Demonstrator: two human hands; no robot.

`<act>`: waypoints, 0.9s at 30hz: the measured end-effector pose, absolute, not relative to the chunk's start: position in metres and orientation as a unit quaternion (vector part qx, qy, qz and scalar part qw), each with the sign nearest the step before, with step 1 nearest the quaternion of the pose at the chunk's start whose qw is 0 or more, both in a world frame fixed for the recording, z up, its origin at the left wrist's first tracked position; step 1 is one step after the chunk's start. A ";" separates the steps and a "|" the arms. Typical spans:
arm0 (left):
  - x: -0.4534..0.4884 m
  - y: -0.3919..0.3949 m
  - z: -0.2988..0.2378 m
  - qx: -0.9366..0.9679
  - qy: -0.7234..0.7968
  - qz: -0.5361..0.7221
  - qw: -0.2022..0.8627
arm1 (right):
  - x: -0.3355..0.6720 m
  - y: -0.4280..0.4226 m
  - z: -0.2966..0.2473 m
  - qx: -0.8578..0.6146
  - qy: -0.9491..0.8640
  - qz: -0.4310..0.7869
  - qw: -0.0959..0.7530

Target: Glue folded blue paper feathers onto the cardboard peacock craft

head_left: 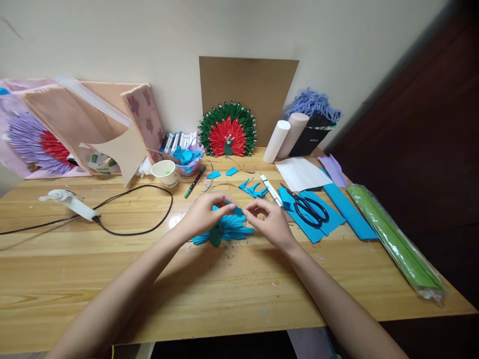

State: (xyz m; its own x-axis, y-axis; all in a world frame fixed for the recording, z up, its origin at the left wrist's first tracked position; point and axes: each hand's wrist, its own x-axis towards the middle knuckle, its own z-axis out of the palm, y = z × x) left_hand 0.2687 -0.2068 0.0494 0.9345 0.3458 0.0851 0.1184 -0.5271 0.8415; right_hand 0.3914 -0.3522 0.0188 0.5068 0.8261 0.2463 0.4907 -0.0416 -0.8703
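Observation:
My left hand point(206, 214) and my right hand point(270, 222) face each other above the table, fingers pinched. Between their fingertips is a small blue paper petal point(238, 211). Right below lies a fan of blue paper petals point(235, 232) with a dark green body piece point(215, 235) at its front, a small paper peacock in form. My left hand partly covers the fan. Beyond the hands lie two loose blue petals point(232, 171) and some blue offcuts point(254, 188). Black-handled scissors point(310, 209) rest on a blue sheet point(329, 227) right of my right hand.
A glue gun point(73, 204) with a looped black cord lies left. Behind stand a paper cup point(164, 173), a dark pen point(195, 182), markers and a red-green paper peacock point(228, 130). At right are white rolls point(277, 141), a blue paper strip point(354, 212) and a green packet point(396, 244).

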 end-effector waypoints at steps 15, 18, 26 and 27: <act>0.147 -0.192 0.039 0.595 0.342 0.193 0.701 | 0.326 -0.283 0.025 -0.456 -0.834 -0.164 0.264; 0.117 -0.183 0.037 0.588 0.363 0.233 0.684 | 0.298 -0.259 0.025 -0.411 -0.859 -0.162 0.259; 0.030 -0.152 0.004 0.594 0.460 0.373 0.544 | 0.228 -0.181 0.011 -0.547 -0.749 0.020 0.373; 0.021 -0.148 -0.001 0.601 0.477 0.383 0.515 | 0.220 -0.167 0.006 -0.582 -0.718 0.061 0.376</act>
